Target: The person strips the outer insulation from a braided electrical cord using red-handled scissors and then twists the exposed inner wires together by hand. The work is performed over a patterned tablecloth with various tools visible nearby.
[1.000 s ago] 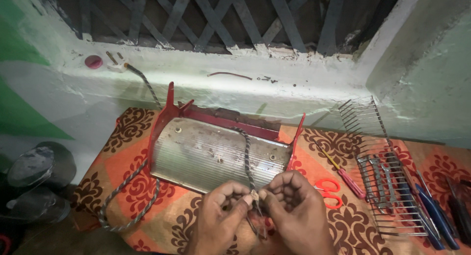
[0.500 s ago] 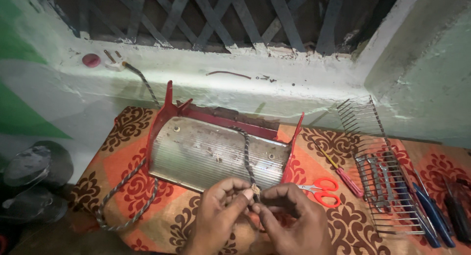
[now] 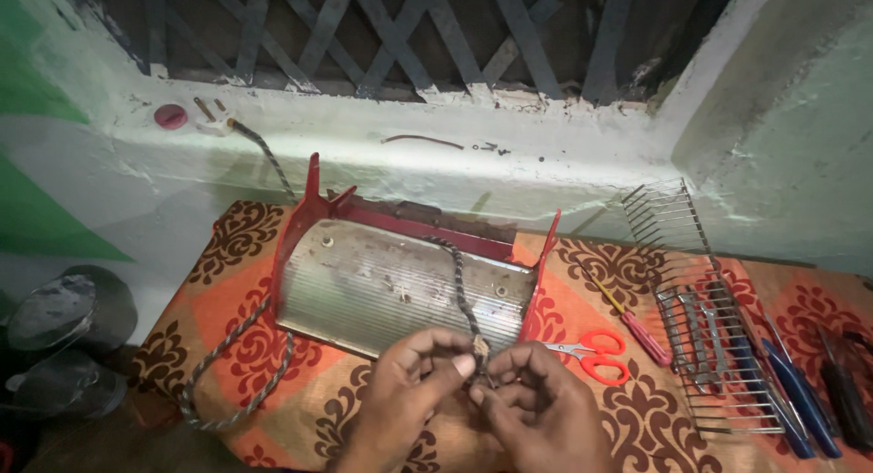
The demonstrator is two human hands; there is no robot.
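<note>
Braided cord (image 3: 461, 286) runs limp over the ribbed metal reflector (image 3: 400, 286); its frayed near end sits pinched between left hand (image 3: 409, 391) and right hand (image 3: 536, 409), likely soft, light, best gripped just behind the fraying

Red-handled scissors (image 3: 591, 355) lie beside a red screwdriver (image 3: 629, 317) and a wire grille (image 3: 709, 346) on the patterned cloth (image 3: 227, 318).
</note>
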